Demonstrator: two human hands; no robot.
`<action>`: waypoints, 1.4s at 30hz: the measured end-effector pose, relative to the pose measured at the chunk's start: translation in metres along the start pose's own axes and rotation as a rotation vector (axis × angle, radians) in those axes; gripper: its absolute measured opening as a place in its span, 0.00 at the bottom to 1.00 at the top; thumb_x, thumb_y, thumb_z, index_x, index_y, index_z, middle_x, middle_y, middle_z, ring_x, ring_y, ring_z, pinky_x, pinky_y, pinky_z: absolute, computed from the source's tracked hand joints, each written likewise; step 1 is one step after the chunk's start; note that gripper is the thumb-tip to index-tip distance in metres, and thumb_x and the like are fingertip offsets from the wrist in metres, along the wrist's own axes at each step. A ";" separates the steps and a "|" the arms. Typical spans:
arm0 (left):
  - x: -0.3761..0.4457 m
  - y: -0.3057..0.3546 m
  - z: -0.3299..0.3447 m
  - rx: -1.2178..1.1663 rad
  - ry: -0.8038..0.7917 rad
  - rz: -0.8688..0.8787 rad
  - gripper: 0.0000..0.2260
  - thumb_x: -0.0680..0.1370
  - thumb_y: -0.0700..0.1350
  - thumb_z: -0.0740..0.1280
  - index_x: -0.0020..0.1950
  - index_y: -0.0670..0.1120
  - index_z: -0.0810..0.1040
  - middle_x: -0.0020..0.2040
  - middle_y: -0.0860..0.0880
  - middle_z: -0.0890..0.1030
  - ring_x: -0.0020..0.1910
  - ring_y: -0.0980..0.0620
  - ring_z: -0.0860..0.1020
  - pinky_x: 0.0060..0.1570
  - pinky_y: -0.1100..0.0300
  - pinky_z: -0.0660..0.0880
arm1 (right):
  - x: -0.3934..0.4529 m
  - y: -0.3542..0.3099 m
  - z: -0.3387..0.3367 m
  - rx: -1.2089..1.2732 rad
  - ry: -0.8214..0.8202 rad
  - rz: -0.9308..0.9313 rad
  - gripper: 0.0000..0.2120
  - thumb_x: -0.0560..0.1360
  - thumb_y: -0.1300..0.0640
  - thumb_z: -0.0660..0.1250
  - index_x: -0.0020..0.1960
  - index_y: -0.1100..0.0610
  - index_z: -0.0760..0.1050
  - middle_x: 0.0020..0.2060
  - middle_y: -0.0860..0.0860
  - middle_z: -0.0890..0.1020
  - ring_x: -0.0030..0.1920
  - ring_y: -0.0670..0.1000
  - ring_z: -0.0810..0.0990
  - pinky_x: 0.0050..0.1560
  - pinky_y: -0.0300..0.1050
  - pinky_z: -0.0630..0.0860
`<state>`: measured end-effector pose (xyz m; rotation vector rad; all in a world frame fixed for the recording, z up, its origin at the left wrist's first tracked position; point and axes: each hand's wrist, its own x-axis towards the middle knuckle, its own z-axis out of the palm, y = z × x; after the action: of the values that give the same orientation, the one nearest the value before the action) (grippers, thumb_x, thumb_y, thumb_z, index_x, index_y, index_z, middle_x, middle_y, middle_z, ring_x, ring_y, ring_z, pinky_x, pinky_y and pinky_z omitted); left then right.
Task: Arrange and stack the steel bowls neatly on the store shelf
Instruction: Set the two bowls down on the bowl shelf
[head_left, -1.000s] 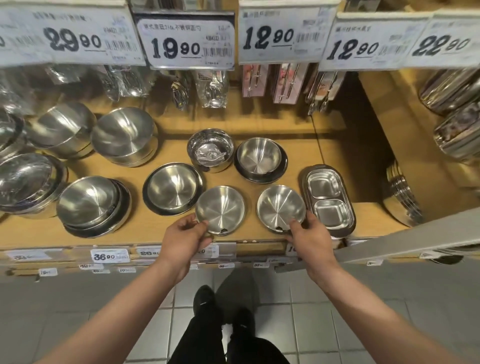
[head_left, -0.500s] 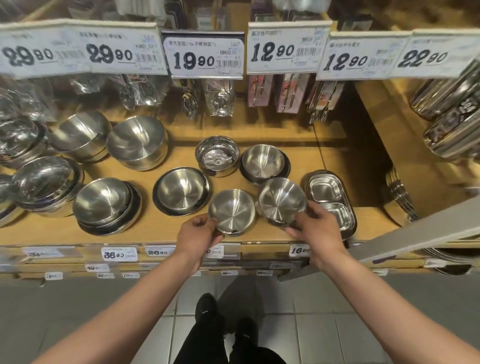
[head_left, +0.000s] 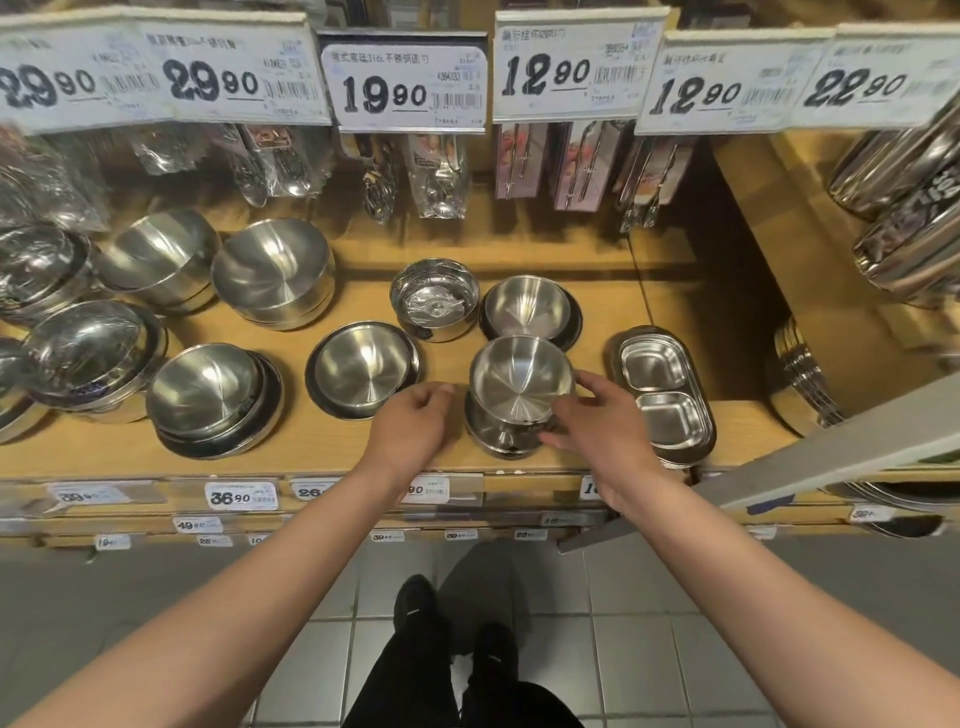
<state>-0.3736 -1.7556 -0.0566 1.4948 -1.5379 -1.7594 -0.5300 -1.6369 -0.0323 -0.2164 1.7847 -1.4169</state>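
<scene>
A small steel bowl (head_left: 519, 382) is held by the right hand (head_left: 597, 421) just above a second small bowl (head_left: 498, 441), which rests near the front edge of the wooden shelf (head_left: 519, 249). The upper bowl is tilted slightly and is pinched at its right rim by the right hand's fingers (head_left: 582, 382), with the thumb seen lower against its side. Whether the two bowls touch cannot be told. The left hand (head_left: 410, 431) is seen just left of the pair, its fingers loosely curled and gripping nothing. Behind the pair, a bowl on a dark base (head_left: 530, 306) is found, with a foil-filled bowl (head_left: 434, 299) to its left. A two-compartment steel tray (head_left: 662, 389) lies just to the right. Larger bowls (head_left: 270, 270) are ranged along the left of the shelf.
</scene>
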 end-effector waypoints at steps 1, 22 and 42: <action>-0.002 0.003 0.001 0.006 -0.010 0.024 0.10 0.82 0.48 0.65 0.44 0.54 0.83 0.42 0.52 0.86 0.46 0.48 0.83 0.56 0.44 0.81 | 0.000 0.002 0.001 -0.001 0.004 -0.004 0.20 0.78 0.63 0.68 0.69 0.51 0.75 0.53 0.55 0.83 0.50 0.51 0.86 0.48 0.45 0.85; 0.003 0.006 0.015 -0.067 -0.036 -0.009 0.07 0.81 0.37 0.64 0.48 0.45 0.81 0.46 0.43 0.84 0.45 0.48 0.83 0.53 0.48 0.83 | 0.007 0.010 -0.001 -0.155 0.000 -0.047 0.11 0.77 0.67 0.67 0.53 0.56 0.84 0.43 0.54 0.79 0.38 0.44 0.84 0.44 0.38 0.83; 0.011 0.012 0.018 -0.034 -0.024 0.010 0.09 0.82 0.39 0.64 0.46 0.49 0.82 0.45 0.44 0.85 0.45 0.48 0.83 0.49 0.53 0.82 | 0.018 0.021 -0.005 -0.050 0.000 -0.005 0.16 0.76 0.66 0.69 0.64 0.63 0.77 0.50 0.56 0.81 0.42 0.45 0.85 0.47 0.40 0.84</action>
<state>-0.3974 -1.7599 -0.0542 1.4517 -1.5168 -1.7953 -0.5383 -1.6364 -0.0595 -0.2468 1.8220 -1.3773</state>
